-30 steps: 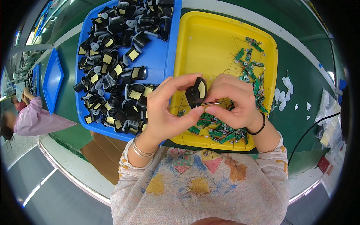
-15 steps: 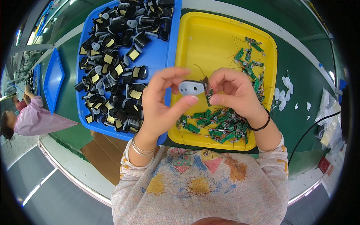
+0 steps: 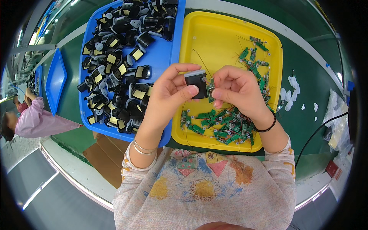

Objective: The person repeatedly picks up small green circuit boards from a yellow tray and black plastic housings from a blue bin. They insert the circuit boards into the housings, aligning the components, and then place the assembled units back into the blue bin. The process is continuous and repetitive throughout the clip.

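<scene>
Between the thumb and fingers of my left hand (image 3: 171,92) is a black plastic housing (image 3: 197,85) with a grey rim along its top. My right hand (image 3: 237,88) pinches a small green circuit board (image 3: 210,90) against the housing's right side; whether it sits inside or only touches cannot be made out. A thin dark wire rises above the two parts. Both hands are over the yellow tray (image 3: 211,30), where many similar boards (image 3: 234,126) lie heaped near its front edge and along the right side.
At the left, a blue tray (image 3: 163,57) holds a pile of black housings (image 3: 126,69), some with cream pads. White flat pieces (image 3: 291,94) and a clear plastic bag (image 3: 333,119) lie on the green table at right. A person in pink (image 3: 38,120) works far left beside another blue tray (image 3: 55,82).
My left hand has turned the housing so its black side shows instead of its grey face with holes. The board in my right hand has come up closer against the housing's side.
</scene>
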The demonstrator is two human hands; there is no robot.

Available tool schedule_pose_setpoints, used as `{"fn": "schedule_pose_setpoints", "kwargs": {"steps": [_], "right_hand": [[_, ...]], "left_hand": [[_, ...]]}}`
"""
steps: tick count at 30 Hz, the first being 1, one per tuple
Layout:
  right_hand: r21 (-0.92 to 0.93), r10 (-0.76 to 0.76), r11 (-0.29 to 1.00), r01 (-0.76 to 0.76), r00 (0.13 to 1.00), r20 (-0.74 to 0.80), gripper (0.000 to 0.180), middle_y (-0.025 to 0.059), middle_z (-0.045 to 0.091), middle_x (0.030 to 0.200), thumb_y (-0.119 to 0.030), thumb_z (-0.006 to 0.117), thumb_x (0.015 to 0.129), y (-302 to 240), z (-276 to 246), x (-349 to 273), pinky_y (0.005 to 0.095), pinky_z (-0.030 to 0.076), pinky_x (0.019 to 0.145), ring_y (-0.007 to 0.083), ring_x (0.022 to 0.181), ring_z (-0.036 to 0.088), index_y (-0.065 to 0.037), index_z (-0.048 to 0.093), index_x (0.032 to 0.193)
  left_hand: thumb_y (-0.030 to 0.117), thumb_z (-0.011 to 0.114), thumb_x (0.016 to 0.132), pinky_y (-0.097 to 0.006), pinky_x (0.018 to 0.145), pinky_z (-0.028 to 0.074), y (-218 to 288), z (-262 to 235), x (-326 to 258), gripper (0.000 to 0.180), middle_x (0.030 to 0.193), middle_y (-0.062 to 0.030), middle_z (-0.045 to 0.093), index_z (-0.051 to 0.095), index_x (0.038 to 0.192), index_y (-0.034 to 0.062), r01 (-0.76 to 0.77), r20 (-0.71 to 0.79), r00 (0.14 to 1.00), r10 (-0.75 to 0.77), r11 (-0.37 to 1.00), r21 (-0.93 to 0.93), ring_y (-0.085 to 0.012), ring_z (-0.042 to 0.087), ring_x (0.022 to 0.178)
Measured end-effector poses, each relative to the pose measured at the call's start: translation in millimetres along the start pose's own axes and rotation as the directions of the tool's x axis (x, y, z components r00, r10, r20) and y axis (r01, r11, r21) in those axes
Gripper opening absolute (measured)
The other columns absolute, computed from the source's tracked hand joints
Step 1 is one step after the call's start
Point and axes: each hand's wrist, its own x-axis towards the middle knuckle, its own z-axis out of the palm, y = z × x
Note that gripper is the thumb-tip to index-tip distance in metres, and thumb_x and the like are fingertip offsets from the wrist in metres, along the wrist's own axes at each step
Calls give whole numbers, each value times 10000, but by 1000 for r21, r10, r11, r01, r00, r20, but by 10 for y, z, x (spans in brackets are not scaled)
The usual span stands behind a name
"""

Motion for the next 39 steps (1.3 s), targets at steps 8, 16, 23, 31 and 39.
{"fn": "schedule_pose_setpoints", "kwargs": {"steps": [8,16,23,31,39], "right_hand": [[25,-21,999,21,1000,-18,122,29,576,730,-36,600,801,5,30,-1,194,493,549,88,601,592,-3,511,878],[74,-22,997,25,999,-45,118,29,569,716,-33,596,803,0,48,-10,194,492,539,93,584,594,3,507,872],[21,-39,999,40,998,-48,117,34,579,748,-40,599,805,-1,50,-20,191,493,555,81,622,590,9,515,869],[19,8,1000,-8,1000,-22,104,20,584,765,-49,603,803,-24,69,-23,194,496,572,67,664,578,11,538,858],[-668,-421,669,326,907,21,106,77,586,699,-54,640,749,46,137,-19,244,482,522,152,595,604,2,556,782]], "left_hand": [[49,593,794,-245,799,427,-51,31,7,371,945,-84,600,455,1134,-7,-40,-14,999,40,999,36,-118,560,870],[61,610,784,-226,772,406,-157,59,3,386,933,-54,582,466,1136,-4,-161,-40,984,172,968,195,-97,543,840],[81,637,763,-253,779,432,-152,72,-8,397,947,-84,583,491,1122,-7,-280,-10,949,314,858,431,-149,574,862],[78,631,765,-298,836,442,-188,53,9,415,1023,-134,586,478,1140,-12,-364,53,916,399,767,528,-202,588,926],[-16,564,726,-300,848,431,-125,60,27,437,1139,-125,535,464,1151,-34,-345,83,937,339,864,368,-180,557,963]]}}
